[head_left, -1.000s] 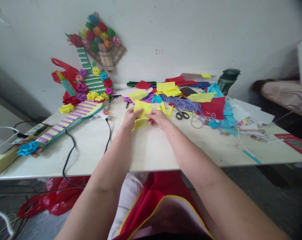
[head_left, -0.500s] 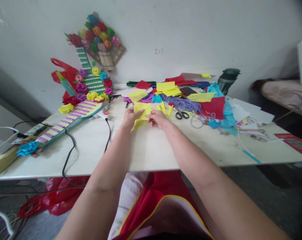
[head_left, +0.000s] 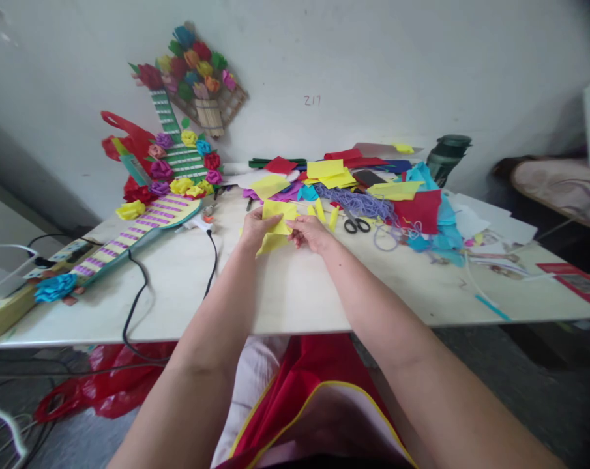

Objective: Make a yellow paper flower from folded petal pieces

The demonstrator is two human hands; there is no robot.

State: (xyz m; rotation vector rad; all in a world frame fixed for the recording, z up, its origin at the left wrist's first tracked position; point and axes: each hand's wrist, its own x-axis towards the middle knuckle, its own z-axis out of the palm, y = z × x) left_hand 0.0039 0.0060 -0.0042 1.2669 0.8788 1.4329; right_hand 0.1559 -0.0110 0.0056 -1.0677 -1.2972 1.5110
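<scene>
A piece of yellow crepe paper (head_left: 279, 210) is stretched between my two hands above the table. My left hand (head_left: 255, 228) pinches its left side, thumb on top. On the lower right edge, my right hand (head_left: 308, 232) grips it between thumb and fingers. Another yellow piece (head_left: 271, 244) shows just below, partly covered by the left hand. Small yellow rolled strips (head_left: 319, 210) lie beyond my right hand, and black-handled scissors (head_left: 356, 225) rest to their right.
Paper sheets (head_left: 331, 170), purple yarn (head_left: 358, 200) and red paper (head_left: 419, 212) are heaped at the back. A dark green bottle (head_left: 447, 159) stands behind. At left are a flower-trimmed guitar shape (head_left: 143, 231), a white glue gun (head_left: 197, 223) and its black cord (head_left: 211, 264).
Almost nothing differs. The view has shifted very slightly, and both hands keep their hold on the yellow crepe paper.
</scene>
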